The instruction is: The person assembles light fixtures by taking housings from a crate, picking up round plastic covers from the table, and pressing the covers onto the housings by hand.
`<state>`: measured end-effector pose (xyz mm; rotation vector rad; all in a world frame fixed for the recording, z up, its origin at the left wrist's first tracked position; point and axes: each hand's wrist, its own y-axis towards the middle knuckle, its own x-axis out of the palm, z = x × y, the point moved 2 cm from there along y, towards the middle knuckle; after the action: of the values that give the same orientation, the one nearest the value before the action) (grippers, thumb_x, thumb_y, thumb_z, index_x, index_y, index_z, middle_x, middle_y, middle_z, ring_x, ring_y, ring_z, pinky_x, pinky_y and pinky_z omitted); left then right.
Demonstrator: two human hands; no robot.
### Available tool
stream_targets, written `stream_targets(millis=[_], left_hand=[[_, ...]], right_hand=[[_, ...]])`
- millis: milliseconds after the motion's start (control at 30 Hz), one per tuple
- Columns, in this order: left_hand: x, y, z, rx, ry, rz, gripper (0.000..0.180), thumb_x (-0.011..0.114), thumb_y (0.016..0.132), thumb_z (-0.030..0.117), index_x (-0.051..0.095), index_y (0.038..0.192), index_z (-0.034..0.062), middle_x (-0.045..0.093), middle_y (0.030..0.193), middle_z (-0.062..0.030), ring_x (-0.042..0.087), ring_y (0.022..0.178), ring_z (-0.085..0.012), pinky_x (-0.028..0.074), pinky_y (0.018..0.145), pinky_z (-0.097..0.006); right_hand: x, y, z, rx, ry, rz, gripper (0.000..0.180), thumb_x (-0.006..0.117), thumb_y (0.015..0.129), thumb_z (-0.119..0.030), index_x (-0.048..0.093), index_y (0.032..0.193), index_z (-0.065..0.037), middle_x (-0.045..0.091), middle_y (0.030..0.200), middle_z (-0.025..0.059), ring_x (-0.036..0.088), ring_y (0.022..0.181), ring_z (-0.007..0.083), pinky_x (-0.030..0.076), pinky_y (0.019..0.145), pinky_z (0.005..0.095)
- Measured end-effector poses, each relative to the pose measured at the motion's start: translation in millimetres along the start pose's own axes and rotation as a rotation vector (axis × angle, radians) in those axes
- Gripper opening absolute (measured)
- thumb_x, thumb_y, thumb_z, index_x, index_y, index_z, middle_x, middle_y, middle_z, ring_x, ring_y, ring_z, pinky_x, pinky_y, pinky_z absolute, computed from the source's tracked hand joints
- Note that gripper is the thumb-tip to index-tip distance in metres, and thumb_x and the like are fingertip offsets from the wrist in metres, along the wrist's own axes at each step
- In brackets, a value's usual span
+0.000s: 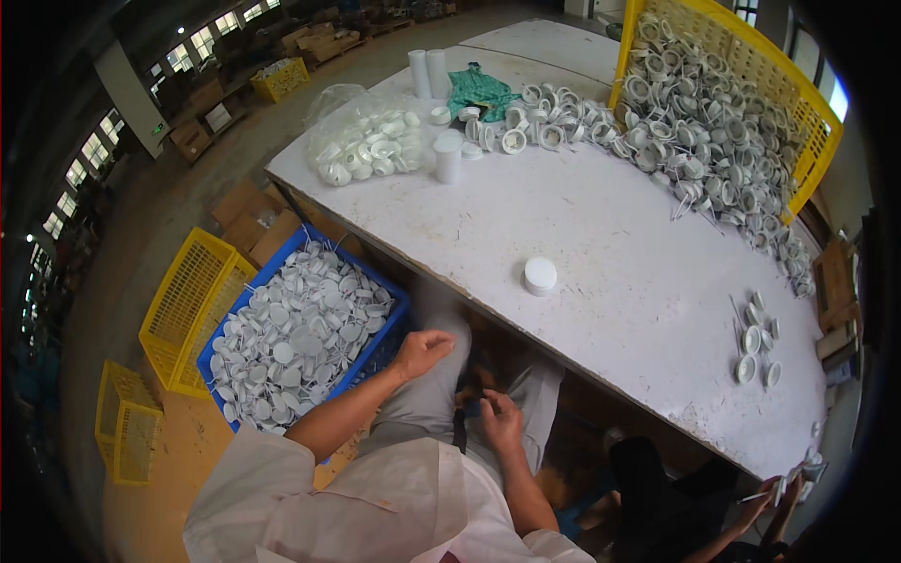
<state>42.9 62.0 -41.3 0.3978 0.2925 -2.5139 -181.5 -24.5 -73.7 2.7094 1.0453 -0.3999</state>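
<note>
My left hand (424, 354) is over my left thigh, beside the blue crate (218, 383). Its fingers are loosely bent and a little apart, with nothing visible in them. Above my lap is my right hand (501, 418), fingers half curled and also without a visible object. Small white round caps with thin stems (298, 330) fill the blue crate to my left. A short stack of white discs (540, 276) stands alone on the white table (441, 225), in front of both hands and touched by neither.
A tipped yellow crate (815, 127) spills white ring-shaped parts (713, 122) across the far right. A clear bag of white caps (371, 145), white cylinders (449, 158) and a green sack (479, 91) stand behind. Loose parts (751, 340) and a co-worker's hands (779, 493) are right; yellow baskets (188, 291) left.
</note>
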Motion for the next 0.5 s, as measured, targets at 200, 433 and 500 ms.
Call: stream_targets(millis=[200, 433, 500], left_hand=[[19.5, 17.7, 13.1, 0.01, -0.26, 0.052, 0.023, 0.059, 0.089, 0.007, 0.061, 0.109, -0.0036, 0.067, 0.104, -0.0108, 0.065, 0.093, -0.0147, 0.052, 0.079, -0.026], [27.7, 70.1, 60.2, 0.151, -0.103, 0.15, 0.027, 0.062, 0.085, 0.003, 0.059, 0.112, -0.0027, 0.066, 0.107, -0.0113, 0.065, 0.096, -0.0166, 0.051, 0.082, -0.026], [37.9, 88.3, 74.8, 0.202, -0.27, 0.125, 0.05, 0.069, 0.08, 0.008, 0.05, 0.125, -0.0011, 0.058, 0.122, -0.0164, 0.059, 0.11, -0.0216, 0.049, 0.089, -0.03]], right_hand=[[-21.2, -11.2, -5.5, 0.052, 0.004, 0.003, 0.022, 0.064, 0.081, -0.01, 0.066, 0.101, -0.001, 0.064, 0.084, 0.0127, 0.063, 0.076, 0.0219, 0.049, 0.071, 0.031], [-43.6, -20.6, -9.2, 0.068, 0.025, 0.103, 0.021, 0.062, 0.081, -0.008, 0.065, 0.1, 0.001, 0.063, 0.085, 0.0128, 0.062, 0.076, 0.0215, 0.049, 0.07, 0.0301], [-41.9, -22.0, -6.1, 0.085, 0.045, 0.13, 0.02, 0.062, 0.081, -0.007, 0.066, 0.099, 0.001, 0.063, 0.084, 0.0126, 0.062, 0.075, 0.0211, 0.049, 0.07, 0.0298]])
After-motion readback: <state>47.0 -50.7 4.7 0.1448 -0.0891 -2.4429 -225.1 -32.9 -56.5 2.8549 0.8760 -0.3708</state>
